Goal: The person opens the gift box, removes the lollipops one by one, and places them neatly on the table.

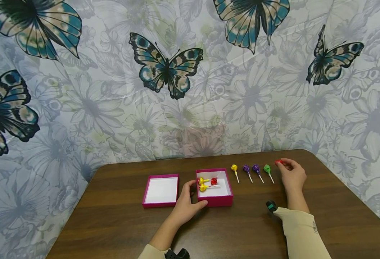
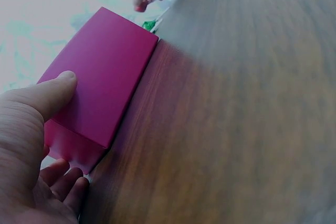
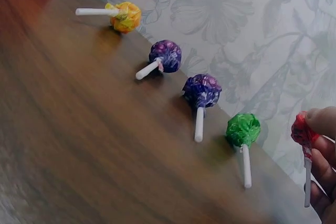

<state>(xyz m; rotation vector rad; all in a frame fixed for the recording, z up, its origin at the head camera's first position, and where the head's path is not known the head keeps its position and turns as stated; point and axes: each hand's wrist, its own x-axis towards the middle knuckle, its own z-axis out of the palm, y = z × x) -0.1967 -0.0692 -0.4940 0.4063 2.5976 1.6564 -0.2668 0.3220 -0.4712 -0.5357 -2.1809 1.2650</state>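
My right hand (image 1: 294,177) pinches a red-wrapped lollipop (image 3: 303,132) by its head, with the white stick hanging down in the right wrist view. Just left of it lie a green lollipop (image 1: 267,169), two purple lollipops (image 1: 246,168) and a yellow lollipop (image 1: 234,168), in a row on the table. My left hand (image 1: 186,207) grips the near left corner of a magenta box (image 1: 215,201), thumb on its front wall and fingers along its left side. Inside the box's white interior are two yellow lollipops (image 1: 203,187) and a red lollipop (image 1: 213,181).
The box's lid (image 1: 161,190), white inside with a magenta rim, lies to the left of the box. Everything stands on a brown wooden table (image 1: 241,230). Behind its far edge hangs a butterfly-and-flower patterned cloth (image 1: 112,118).
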